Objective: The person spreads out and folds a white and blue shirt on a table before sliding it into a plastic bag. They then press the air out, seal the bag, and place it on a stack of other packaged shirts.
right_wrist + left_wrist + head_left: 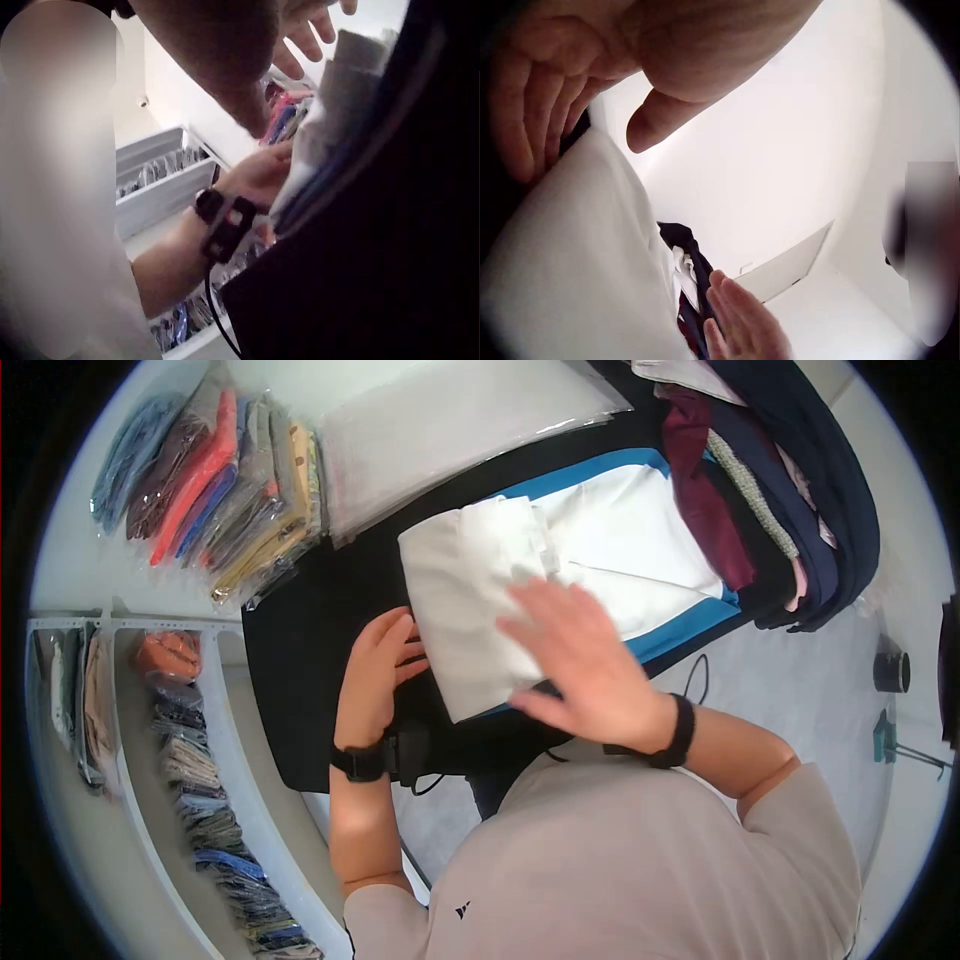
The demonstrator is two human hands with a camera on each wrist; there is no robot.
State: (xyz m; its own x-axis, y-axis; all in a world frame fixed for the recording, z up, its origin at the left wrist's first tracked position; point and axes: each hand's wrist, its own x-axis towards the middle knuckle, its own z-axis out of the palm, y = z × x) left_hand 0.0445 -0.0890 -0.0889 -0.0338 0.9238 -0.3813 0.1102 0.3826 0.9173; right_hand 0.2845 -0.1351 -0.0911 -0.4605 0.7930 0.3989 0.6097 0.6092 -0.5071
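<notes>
A folded white cloth garment (480, 575) lies on the black tabletop (310, 650), with blue fabric (690, 628) showing along its edges. My left hand (376, 672) is at the garment's left edge, its fingertips right at the fold. In the left wrist view, the thumb of that left hand (562, 82) stands apart from the fingers and pinches nothing. Over the front middle of the white cloth is my right hand (580, 655), fingers spread and slightly blurred. The right wrist view has the right hand (300, 45) near the stacked folds of white cloth (330, 112).
A stack of clear plastic bags (450, 430) lies behind the garment. Bagged clothes (220, 490) sit at the back left, above shelves of packed garments (205, 790). Maroon fabric (705, 500) and dark clothes (830, 490) are piled at the right. A black cable (697, 678) hangs near the table edge.
</notes>
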